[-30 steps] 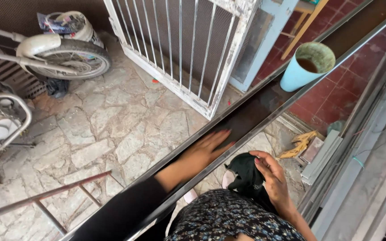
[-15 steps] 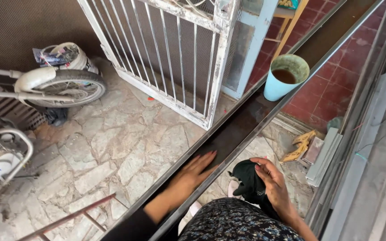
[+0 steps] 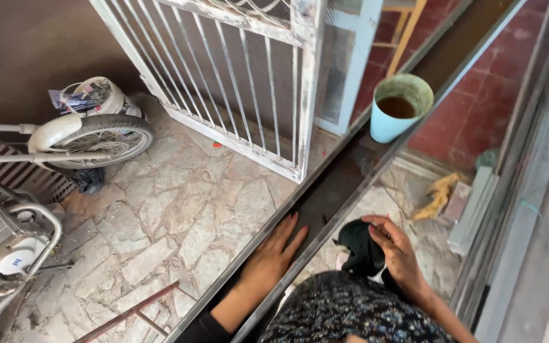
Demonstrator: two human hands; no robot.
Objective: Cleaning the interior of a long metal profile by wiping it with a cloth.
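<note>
Your left hand (image 3: 274,257) lies flat, fingers spread and pointing up the frame, pressed palm-down inside the long dark metal channel (image 3: 344,184); your right hand (image 3: 398,254) is curled around a black cloth (image 3: 360,244), bunched in the fingers just to the right of the channel's near rim. The channel runs on a diagonal, from beside your body at the bottom up and to the right, past the foot of the white barred gate (image 3: 249,82) toward the blue bucket (image 3: 398,108) of brown liquid standing against its far stretch. So the long axis leads away from you, and the left hand is already in it while the cloth hand sits just outside, apart from the left by the channel's raised edge. That edge is thin and upright on both sides, which leaves narrow room crosswise and free room lengthwise. To the left the stone paving (image 3: 160,216) lies open up to the bicycle wheel (image 3: 100,140); to the right, pale boards (image 3: 478,203) and a grey ledge crowd in.
</note>
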